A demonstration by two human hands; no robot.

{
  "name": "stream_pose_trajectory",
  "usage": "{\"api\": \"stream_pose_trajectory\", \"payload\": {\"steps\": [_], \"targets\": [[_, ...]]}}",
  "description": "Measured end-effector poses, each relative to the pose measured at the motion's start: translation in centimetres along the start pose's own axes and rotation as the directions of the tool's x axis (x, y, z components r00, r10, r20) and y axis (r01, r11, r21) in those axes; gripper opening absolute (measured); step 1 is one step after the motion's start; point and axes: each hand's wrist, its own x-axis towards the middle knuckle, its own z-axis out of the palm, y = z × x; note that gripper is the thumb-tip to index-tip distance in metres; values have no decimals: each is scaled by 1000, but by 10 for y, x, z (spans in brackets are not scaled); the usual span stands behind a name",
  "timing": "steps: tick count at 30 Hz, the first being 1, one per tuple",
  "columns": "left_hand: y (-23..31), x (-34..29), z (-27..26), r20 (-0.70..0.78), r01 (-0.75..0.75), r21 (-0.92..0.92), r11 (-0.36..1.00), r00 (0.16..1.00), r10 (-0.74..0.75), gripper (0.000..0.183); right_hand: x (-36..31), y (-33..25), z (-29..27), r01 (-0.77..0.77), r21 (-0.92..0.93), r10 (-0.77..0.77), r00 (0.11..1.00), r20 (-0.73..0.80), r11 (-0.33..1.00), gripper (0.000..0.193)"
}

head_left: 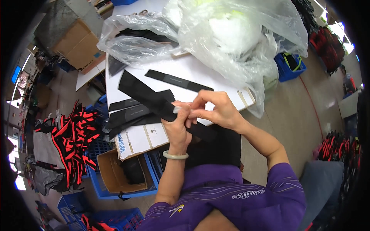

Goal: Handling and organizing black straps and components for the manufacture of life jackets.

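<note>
My left hand point(178, 127), with a pale bangle on its wrist, grips a long black fabric strap point(144, 93) that runs from the table's middle down toward my lap. My right hand point(214, 108) pinches a small pale piece at the strap, right against the left fingertips. Both hands meet over the near edge of the white table point(162, 70). More black straps point(127, 113) lie stacked to the left of my hands, and a single one point(177, 81) lies flat farther back.
Large clear plastic bags point(216, 34) cover the table's far side. Blue crates point(115, 181) with a cardboard box stand at the lower left, beside a pile of red-and-black straps point(69, 138). Another blue crate point(291, 65) sits on the floor at right.
</note>
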Motion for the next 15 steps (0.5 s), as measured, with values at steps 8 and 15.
{"api": "stream_pose_trajectory", "payload": {"steps": [8,15], "targets": [[16,13,-8,-232,52,-315,948,964,-130,36,1,-1,6,-260,200,265,964,2,945,22],[22,33,-26,-236,135,-518,845,926,-293,39,-15,3,13,104,-319,-112,994,-7,942,13]]}}
